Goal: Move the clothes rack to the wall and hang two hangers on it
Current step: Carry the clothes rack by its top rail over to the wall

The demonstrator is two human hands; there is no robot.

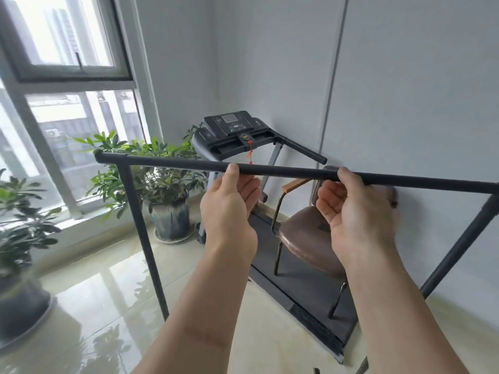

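Your two hands meet one clothes rack (283, 172) at its top bar, a thin, round, matte black tube that runs slightly downhill from the window side toward the wall (418, 103). Your left hand (229, 206) has its thumb pressed on top of the bar and its fingers curled beneath it, a loose pinch rather than a full fist. Your right hand (356, 211) does the same further along the bar, thumb over the top and fingers cupped under, palm turned toward you. Both forearms are bare.

Two uprights of the rack show, both of the same dark tube: one drops from the bar near its window end, the other slants down at the frame's right edge, near the pale grey wall. The rack stands on a glossy, cream tiled floor (108, 306) that mirrors the light.

Beyond the bar sits one treadmill (235, 130), with a black console, grey frame and dark belt. One chair (305, 238) stands on that belt below the bar, with a rounded brown leather-like seat, thin black metal legs and a wooden armrest. Left of the rack stand two potted plants: one leafy plant (151, 174) in a mottled ceramic pot behind the bar, and another plant (19, 225) nearer the window (67, 76).
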